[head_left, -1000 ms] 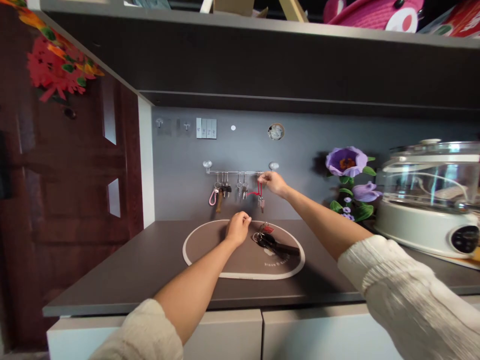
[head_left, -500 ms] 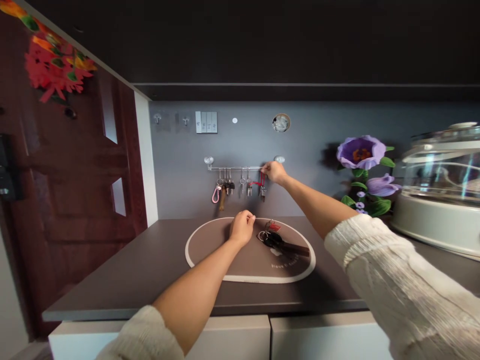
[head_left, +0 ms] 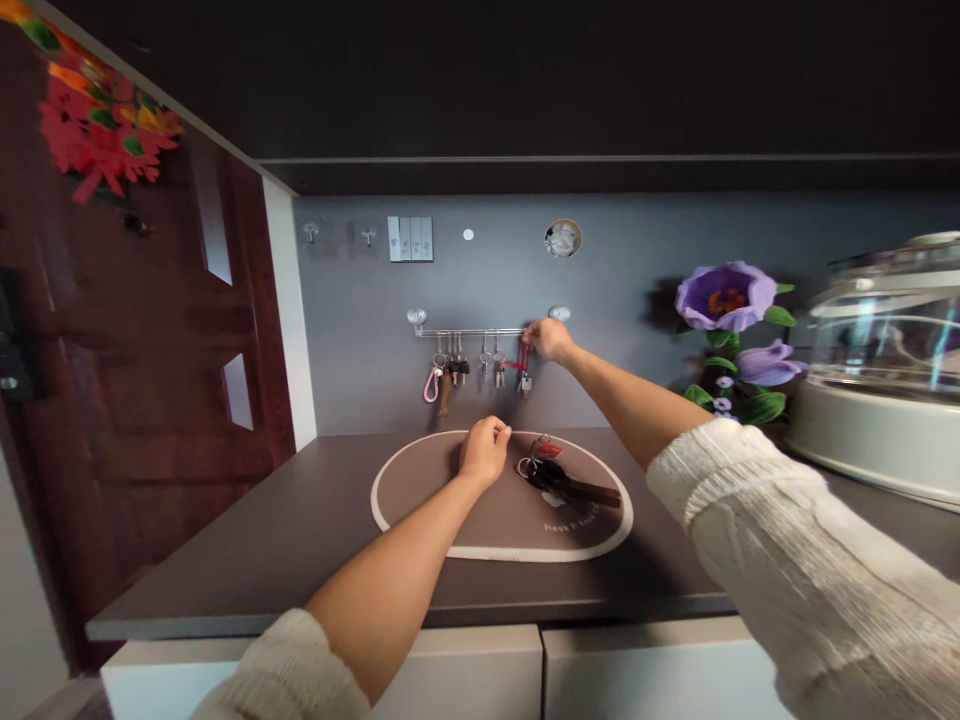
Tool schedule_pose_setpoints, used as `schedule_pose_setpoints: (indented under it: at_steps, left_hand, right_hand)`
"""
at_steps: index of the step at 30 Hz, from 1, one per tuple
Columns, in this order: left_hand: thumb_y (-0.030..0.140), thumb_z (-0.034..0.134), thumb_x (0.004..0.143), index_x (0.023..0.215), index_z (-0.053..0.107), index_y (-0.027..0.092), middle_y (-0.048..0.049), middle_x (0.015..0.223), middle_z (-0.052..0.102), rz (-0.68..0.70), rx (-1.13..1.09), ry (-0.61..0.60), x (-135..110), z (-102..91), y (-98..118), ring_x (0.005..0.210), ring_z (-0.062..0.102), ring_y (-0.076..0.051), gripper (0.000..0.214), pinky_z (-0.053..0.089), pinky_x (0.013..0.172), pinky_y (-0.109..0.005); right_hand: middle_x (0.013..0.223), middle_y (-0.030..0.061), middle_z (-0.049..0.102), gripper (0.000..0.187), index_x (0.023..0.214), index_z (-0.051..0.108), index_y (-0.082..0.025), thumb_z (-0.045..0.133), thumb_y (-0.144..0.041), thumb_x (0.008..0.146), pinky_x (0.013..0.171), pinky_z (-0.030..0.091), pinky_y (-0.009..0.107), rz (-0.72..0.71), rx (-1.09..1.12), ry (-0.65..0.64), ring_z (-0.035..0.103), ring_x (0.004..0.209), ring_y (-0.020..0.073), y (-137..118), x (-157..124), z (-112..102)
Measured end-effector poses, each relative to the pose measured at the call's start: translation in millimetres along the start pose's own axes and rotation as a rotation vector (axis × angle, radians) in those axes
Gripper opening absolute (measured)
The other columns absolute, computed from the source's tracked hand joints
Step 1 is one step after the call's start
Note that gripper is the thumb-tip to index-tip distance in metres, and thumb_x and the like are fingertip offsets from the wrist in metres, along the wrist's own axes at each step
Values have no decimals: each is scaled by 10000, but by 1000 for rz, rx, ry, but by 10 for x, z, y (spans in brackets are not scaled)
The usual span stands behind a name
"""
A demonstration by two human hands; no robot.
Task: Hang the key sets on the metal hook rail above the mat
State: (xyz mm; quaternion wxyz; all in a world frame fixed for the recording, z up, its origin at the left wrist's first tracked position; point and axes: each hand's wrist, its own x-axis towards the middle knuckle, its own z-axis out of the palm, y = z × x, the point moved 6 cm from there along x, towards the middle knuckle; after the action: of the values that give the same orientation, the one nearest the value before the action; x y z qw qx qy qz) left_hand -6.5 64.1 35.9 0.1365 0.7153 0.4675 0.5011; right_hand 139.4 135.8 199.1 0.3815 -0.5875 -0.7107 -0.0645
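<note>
My right hand (head_left: 549, 339) is up at the right end of the wall-mounted hook rail (head_left: 469, 332), its fingers pinched on the red cord of a key set (head_left: 526, 382) that dangles below them. Several other keys (head_left: 459, 374) hang along the rail, one with a pink carabiner-like loop (head_left: 432, 384). Above the oval mat (head_left: 420, 500), my left hand (head_left: 485, 450) is closed with its fingertips together; whatever it may hold is hidden. To the right of it, a bunch of keys (head_left: 551, 474) with a dark strap and a red tag lies on the mat.
Purple artificial flowers (head_left: 726, 297) and a clear-domed appliance (head_left: 877, 380) stand on the right of the counter (head_left: 247, 545). A dark shelf (head_left: 525, 90) overhangs from above. At the left is a brown door (head_left: 172, 400) with red flowers hanging on it.
My view has shifted very slightly. Both hands stay nearly where they were, the right one still at the rail's end with the red-corded keys.
</note>
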Motion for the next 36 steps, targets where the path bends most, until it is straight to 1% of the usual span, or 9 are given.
schedule_pose_setpoints:
  at_steps: [6,10,13,18,22,24,26,31,36]
  left_hand:
    - [258,459,779,723,561,171,-43,790,617,-6,14,-1,11,14,-23,734,552,-131,145,428,717,-265]
    - [254,464,777,721,565,170,-46,795,619,-8,18,4,13,7,-24,736,556,-130,142,432,720,-265]
    - [252,464,777,715,565,168,-45,788,619,-5,19,3,13,4,-21,721,553,-128,145,431,710,-264]
    - [245,468,777,708,566,166,-39,762,615,11,16,17,14,-5,-14,711,550,-127,144,426,696,-260]
    - [246,470,780,711,567,166,-37,760,616,21,14,24,20,-11,-21,708,548,-124,144,427,701,-262]
    - [239,473,779,716,569,164,-37,764,616,33,18,29,21,-18,-19,714,547,-124,137,427,708,-264]
    - [232,475,778,717,570,162,-38,763,617,46,24,30,19,-26,-14,717,546,-126,133,426,710,-267]
    - [242,476,780,718,569,162,-38,755,620,84,35,15,10,-37,8,721,551,-132,137,423,709,-268]
    - [239,480,776,722,568,160,-34,745,618,118,30,-15,-8,-48,48,702,553,-127,130,426,696,-258]
  right_hand:
    - [712,36,605,131,729,633,-149,515,-117,681,560,361,212,16,-92,-46,493,587,113,-25,-27,22]
    - [699,53,616,132,708,636,-135,505,-124,707,595,386,221,-13,-126,-83,535,633,140,-41,-43,36]
    - [766,70,648,151,721,646,-123,496,-104,716,656,410,222,-40,-107,-97,569,714,157,-48,-52,45]
    - [859,77,673,198,792,671,-120,490,-79,720,732,422,205,-43,-63,-129,593,806,151,-50,-77,63]
    - [936,66,669,223,862,686,-179,498,-147,747,803,410,277,2,-125,-66,561,930,207,-54,-149,-6]
    - [969,53,664,237,877,687,-201,477,-169,771,857,379,321,-7,-145,-22,511,1015,239,-87,-217,-57]
    - [966,45,667,251,878,685,-205,452,-177,790,880,357,342,-28,-131,-3,483,1041,251,-129,-302,-96]
    - [967,37,665,253,863,683,-210,442,-178,794,870,353,328,-82,-87,19,483,1011,232,-190,-526,-160]
    - [983,13,662,224,863,673,-221,462,-192,793,886,349,322,-86,-14,44,526,957,188,-118,-747,-143]
